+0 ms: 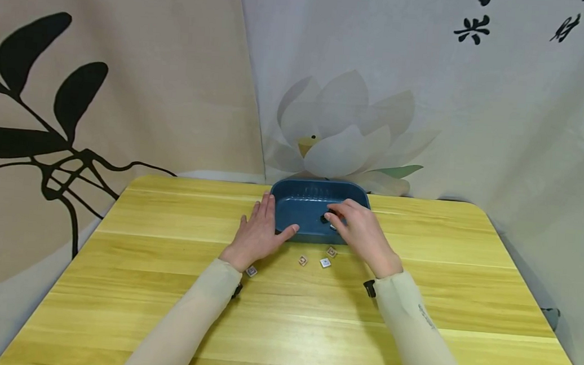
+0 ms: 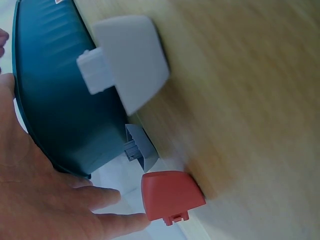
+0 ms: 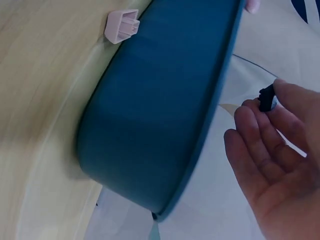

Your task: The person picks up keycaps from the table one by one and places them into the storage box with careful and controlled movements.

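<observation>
My right hand (image 1: 365, 233) is over the right part of a blue rectangular tray (image 1: 297, 205). In the right wrist view a small black keycap (image 3: 267, 98) is pinched between thumb and fingertips, above the tray's rim. My left hand (image 1: 255, 236) rests at the tray's left end, fingers extended along the side and thumb over the front rim. A dark piece (image 1: 324, 219) and a whitish piece (image 1: 333, 227) show in the tray below the right fingers. Near the left fingers in the left wrist view stand a red keycap (image 2: 171, 196) and a grey keycap (image 2: 141, 148).
Loose keycaps lie on the wooden table (image 1: 282, 329) before the tray: a white keycap (image 1: 325, 262), two pinkish ones and a pale keycap (image 1: 251, 271) by the left wrist. A printed cloth (image 1: 177, 84) hangs behind the table's far edge.
</observation>
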A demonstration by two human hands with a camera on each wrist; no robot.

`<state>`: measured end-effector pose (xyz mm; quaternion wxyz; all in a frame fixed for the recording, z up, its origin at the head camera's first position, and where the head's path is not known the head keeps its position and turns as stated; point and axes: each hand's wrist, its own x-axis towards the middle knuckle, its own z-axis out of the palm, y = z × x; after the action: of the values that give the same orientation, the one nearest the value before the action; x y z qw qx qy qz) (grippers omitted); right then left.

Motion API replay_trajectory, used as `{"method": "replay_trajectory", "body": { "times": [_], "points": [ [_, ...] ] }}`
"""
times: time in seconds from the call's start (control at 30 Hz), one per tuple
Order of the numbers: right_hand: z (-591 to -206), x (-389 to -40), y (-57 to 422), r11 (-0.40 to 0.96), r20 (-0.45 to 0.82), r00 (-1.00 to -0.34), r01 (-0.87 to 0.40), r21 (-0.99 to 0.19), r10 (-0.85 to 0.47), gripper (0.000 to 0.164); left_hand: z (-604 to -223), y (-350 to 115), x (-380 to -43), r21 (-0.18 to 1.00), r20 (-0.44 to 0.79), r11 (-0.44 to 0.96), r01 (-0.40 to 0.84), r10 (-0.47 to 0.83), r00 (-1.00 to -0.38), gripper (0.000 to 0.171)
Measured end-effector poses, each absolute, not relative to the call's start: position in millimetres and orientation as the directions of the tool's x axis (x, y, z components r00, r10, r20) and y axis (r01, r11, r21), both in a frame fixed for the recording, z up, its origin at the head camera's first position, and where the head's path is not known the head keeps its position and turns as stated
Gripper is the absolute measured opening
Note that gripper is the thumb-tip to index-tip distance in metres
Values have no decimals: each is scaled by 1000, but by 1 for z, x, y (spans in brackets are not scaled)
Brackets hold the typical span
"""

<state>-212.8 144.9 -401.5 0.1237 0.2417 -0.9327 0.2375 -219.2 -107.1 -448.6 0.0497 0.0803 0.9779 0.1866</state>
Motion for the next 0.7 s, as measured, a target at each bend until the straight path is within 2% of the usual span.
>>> {"method": "replay_trajectory", "body": {
  "times": [0.37, 0.7],
  "points": [
    [-416, -234, 135, 792, 235, -895, -445, -418, -378, 31, -450, -107, -221, 378, -63, 913, 155, 193, -979, 110],
    [-422, -251, 128, 825, 160, -908, -418, -380, -387, 26, -450, -108, -220, 385, -52, 908, 164, 198, -979, 110]
  ]
}}
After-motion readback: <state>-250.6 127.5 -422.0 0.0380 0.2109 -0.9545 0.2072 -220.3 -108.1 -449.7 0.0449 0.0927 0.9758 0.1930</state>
